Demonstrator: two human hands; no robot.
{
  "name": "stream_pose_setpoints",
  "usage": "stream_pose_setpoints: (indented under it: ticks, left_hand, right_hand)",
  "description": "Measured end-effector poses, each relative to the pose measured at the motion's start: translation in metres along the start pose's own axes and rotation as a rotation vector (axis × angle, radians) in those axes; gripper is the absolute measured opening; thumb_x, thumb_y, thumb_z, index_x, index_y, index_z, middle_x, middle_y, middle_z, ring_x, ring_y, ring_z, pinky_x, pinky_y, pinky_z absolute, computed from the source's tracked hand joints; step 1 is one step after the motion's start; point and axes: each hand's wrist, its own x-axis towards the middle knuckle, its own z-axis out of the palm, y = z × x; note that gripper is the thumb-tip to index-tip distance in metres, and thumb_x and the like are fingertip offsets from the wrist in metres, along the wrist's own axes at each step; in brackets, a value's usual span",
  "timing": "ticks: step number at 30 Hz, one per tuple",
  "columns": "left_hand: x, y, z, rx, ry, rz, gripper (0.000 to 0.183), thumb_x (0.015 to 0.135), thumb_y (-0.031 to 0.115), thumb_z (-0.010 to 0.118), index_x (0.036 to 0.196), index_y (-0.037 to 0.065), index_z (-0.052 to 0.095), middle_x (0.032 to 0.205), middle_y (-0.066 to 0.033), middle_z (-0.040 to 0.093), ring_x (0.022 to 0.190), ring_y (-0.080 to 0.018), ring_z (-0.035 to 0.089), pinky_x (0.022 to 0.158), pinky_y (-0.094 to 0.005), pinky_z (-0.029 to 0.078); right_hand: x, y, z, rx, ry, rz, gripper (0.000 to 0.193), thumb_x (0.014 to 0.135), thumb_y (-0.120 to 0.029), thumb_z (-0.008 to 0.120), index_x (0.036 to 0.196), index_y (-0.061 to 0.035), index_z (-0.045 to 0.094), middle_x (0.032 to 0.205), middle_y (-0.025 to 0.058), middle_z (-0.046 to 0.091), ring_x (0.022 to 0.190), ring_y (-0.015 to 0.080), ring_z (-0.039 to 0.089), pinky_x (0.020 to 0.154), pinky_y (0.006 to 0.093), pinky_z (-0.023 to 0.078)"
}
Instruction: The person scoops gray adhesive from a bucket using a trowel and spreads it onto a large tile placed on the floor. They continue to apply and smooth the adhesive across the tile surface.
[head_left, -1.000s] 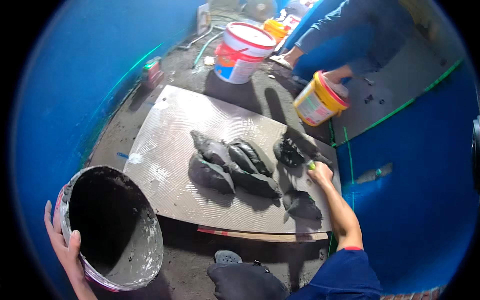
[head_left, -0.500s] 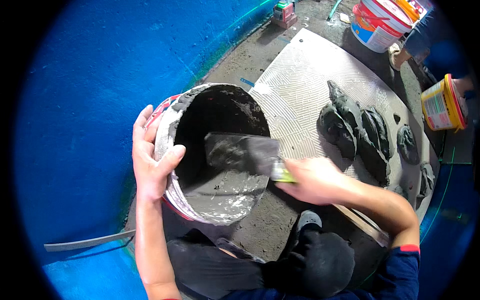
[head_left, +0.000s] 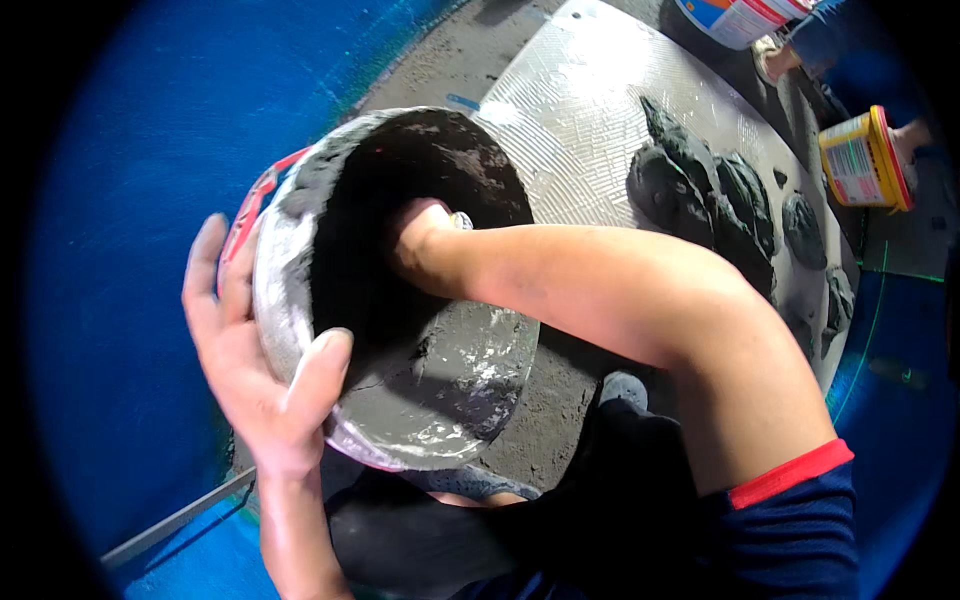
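Observation:
A tilted bucket [head_left: 285,290] has its wide mouth facing me, its rim and inner wall coated in grey mortar [head_left: 420,400]. My left hand [head_left: 250,370] grips its left side, thumb hooked over the rim and fingers spread along the outside. Deep inside the bucket, my right hand [head_left: 425,235] is closed round the trowel, of which only a small pale bit of the handle [head_left: 461,221] shows. The blade is hidden in the dark interior. Right of the bucket lies a large pale slab [head_left: 560,90] with combed ridges and several dark mortar heaps [head_left: 690,190].
A blue wall [head_left: 150,250] rises close on the left, with a thin grey strip [head_left: 180,515] low beside it. Far right stand a yellow bucket [head_left: 860,160] and a white-and-red bucket [head_left: 735,20], near another person's foot [head_left: 775,58]. Gritty floor [head_left: 560,400] shows below the slab.
My right hand has pushed the trowel from the bucket's mouth deep inside, hiding the blade. The bucket and my left hand appear nearer and farther left; the view has shifted.

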Motion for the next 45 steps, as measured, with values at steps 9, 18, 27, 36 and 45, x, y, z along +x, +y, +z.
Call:
stream_pose_setpoints:
  ticks: [9,18,27,36,45]
  left_hand:
    - [-0.014,-0.013,0.003,-0.113,0.061,-0.043,0.121,0.065,0.037,0.079,0.150,-0.007,0.004,0.141,-0.0300,0.041,0.132,-0.0366,0.045,0.112,-0.0444,0.035]
    - [-0.013,-0.011,0.024,-0.088,0.041,-0.051,0.123,0.063,0.038,0.083,0.152,-0.002,0.007,0.135,-0.0258,0.051,0.129,-0.0343,0.050,0.110,-0.0430,0.037]
    - [-0.011,-0.010,0.014,-0.030,0.038,-0.042,0.123,0.064,0.044,0.084,0.152,-0.002,0.011,0.139,-0.0237,0.051,0.130,-0.0318,0.048,0.112,-0.0416,0.034]
    - [-0.015,-0.006,-0.038,0.049,0.167,-0.054,0.095,0.071,0.051,0.068,0.144,-0.004,0.040,0.151,-0.0181,0.036,0.135,-0.0309,0.043,0.114,-0.0449,0.031]
    - [0.004,0.003,-0.041,0.029,0.098,-0.132,0.093,0.075,0.051,0.067,0.147,0.000,0.037,0.144,-0.0206,0.045,0.134,-0.0329,0.043,0.115,-0.0451,0.029]
  right_hand:
    - [-0.002,-0.005,0.058,0.510,-0.091,-0.131,0.034,0.086,-0.013,0.059,0.118,-0.0122,0.071,0.121,0.0105,0.068,0.112,0.0274,0.065,0.088,0.0404,0.053]
    - [-0.018,-0.022,0.071,0.995,-0.438,-0.222,0.022,0.075,-0.022,0.072,0.084,-0.0019,0.074,0.088,0.0138,0.072,0.081,0.0264,0.066,0.069,0.0409,0.051]
    - [-0.108,-0.017,0.071,1.383,-0.027,-0.247,0.027,0.078,-0.018,0.069,0.101,-0.0029,0.065,0.078,0.0135,0.069,0.072,0.0263,0.068,0.068,0.0389,0.052]
    - [-0.332,0.070,0.043,1.342,0.428,0.006,0.032,0.081,-0.022,0.067,0.103,-0.0011,0.058,0.080,0.0181,0.064,0.072,0.0347,0.065,0.067,0.0410,0.051]
    - [-0.452,0.150,0.152,0.588,0.618,1.008,0.038,0.080,-0.029,0.071,0.097,0.0022,0.058,0.079,0.0194,0.067,0.071,0.0338,0.066,0.067,0.0411,0.051]
